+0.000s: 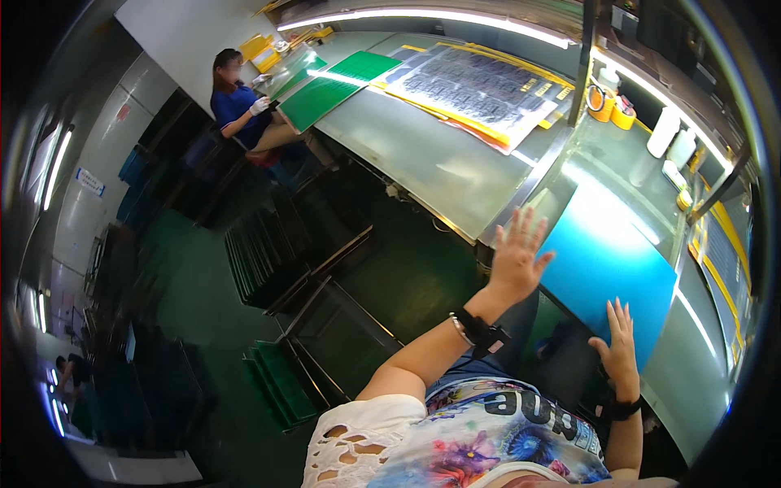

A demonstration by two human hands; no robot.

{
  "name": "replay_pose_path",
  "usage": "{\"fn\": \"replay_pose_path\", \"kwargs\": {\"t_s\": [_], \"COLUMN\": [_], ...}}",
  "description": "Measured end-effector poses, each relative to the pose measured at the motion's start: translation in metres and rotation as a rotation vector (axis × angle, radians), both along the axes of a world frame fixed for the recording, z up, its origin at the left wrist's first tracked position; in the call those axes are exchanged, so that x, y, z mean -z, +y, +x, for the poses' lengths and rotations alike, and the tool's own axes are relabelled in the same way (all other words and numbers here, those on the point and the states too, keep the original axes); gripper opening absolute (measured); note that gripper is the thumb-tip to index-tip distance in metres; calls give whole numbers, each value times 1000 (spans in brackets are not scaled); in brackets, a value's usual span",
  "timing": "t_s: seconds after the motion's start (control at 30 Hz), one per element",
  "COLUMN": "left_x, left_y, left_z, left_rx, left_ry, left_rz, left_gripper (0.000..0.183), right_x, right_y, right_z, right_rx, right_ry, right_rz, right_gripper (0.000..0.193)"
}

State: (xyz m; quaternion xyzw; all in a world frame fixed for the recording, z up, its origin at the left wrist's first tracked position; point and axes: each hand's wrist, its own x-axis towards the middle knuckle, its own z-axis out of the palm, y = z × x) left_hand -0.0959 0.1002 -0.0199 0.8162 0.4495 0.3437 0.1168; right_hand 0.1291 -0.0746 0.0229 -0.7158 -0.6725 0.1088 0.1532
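Note:
A glossy blue sheet [606, 268] lies on the metal workbench in front of me, a bright glare across its far part. My left hand [518, 259] is raised beside the sheet's left edge, its fingers spread and nothing in them. Whether it touches that edge I cannot tell. Over the near edge of the sheet is my right hand [618, 346], open with its fingers stretched out. It seems to rest on the blue surface or hover just above it.
Film sheets with yellow borders [480, 89] and green panels [342, 89] lie along the bench to the left. A co-worker [242, 106] sits there. Bottles [664, 132] and orange tape rolls [622, 114] stand at the back. Racks of panels [272, 252] stand on the floor.

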Motion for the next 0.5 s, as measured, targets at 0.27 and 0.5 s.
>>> {"fn": "replay_pose_path", "kwargs": {"t_s": [0.27, 0.5], "left_x": [83, 79], "left_y": [-13, -6], "left_z": [19, 1], "left_rx": [167, 139], "left_ry": [148, 167], "left_rz": [-109, -114], "left_gripper": [71, 71], "right_x": [33, 41], "right_y": [-18, -9], "right_z": [-1, 6], "right_rx": [-20, -148], "right_ry": [-57, -303], "right_rz": [-135, 51], "right_gripper": [63, 50]}}
